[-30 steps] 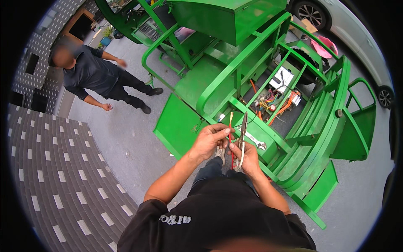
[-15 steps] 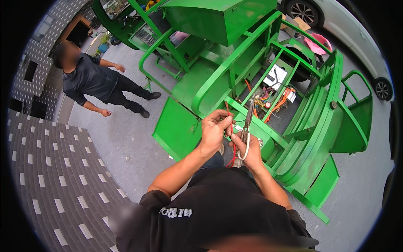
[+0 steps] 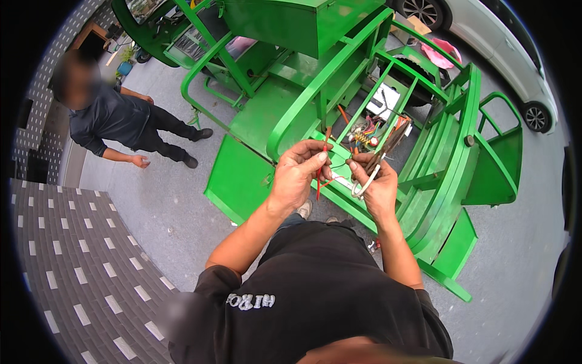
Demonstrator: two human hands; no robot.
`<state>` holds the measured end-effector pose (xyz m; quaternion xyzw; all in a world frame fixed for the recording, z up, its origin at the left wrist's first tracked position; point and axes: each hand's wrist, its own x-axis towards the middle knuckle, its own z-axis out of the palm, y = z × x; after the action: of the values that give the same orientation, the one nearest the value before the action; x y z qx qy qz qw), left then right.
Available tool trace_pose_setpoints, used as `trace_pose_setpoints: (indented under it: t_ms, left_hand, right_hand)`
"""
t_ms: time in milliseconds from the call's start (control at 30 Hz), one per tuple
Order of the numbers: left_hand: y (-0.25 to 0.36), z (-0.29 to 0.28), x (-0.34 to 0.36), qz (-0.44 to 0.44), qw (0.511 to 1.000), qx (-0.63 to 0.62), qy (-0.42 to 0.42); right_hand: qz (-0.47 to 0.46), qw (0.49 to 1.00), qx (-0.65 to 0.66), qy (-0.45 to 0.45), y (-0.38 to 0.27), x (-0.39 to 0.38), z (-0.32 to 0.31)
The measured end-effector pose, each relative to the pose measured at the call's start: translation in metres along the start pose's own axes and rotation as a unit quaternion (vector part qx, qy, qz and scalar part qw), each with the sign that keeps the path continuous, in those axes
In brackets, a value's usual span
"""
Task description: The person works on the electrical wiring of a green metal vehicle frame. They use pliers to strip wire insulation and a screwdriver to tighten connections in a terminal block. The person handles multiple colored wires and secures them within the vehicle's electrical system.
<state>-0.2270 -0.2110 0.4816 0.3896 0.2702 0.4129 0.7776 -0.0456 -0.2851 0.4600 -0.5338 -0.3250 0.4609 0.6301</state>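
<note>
My left hand (image 3: 300, 176) pinches a thin red wire (image 3: 319, 189) between thumb and fingertips. A brownish end of it sticks up above the fingers. My right hand (image 3: 376, 185) is closed around a pair of pliers with white handles (image 3: 368, 184), the blurred metal jaws (image 3: 395, 142) pointing up and away. A dark wire spans the small gap between both hands, and the right thumb and finger seem to pinch its end. Beyond them, inside the green vehicle frame (image 3: 339, 197), lies a bundle of coloured wires (image 3: 365, 134) beside a silver box (image 3: 384, 102).
Green metal rails and a flat deck (image 3: 260, 130) surround the wiring bay. A person (image 3: 115, 124) in dark clothes stands on the grey floor at the left. A silver car (image 3: 506, 57) is parked at the far right. A patterned brick wall (image 3: 91, 267) fills the lower left.
My hands have drawn apart, and the right has tilted the pliers to the right. The red wire stays in my left hand. The whole view has shifted a little.
</note>
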Motion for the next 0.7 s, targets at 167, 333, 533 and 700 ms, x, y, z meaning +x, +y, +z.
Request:
trace_pose_setpoints:
  t_ms: [167, 333, 533, 700]
  left_hand:
    - [0.013, -0.015, -0.005, -0.005, 0.999, -0.027, 0.025]
    - [0.024, -0.032, -0.006, 0.007, 0.998, -0.047, 0.029]
    - [0.029, -0.042, -0.005, -0.009, 0.998, -0.052, 0.042]
    - [0.027, -0.048, 0.001, -0.047, 0.998, -0.042, 0.021]
  right_hand:
    - [-0.013, 1.000, -0.014, -0.017, -0.015, 0.017, 0.031]
    - [-0.041, 0.998, -0.012, -0.049, -0.017, 0.026, 0.057]
    - [-0.016, 0.999, -0.001, -0.048, -0.016, 0.030, 0.066]
    - [-0.021, 0.999, -0.017, -0.025, -0.011, 0.029, 0.064]
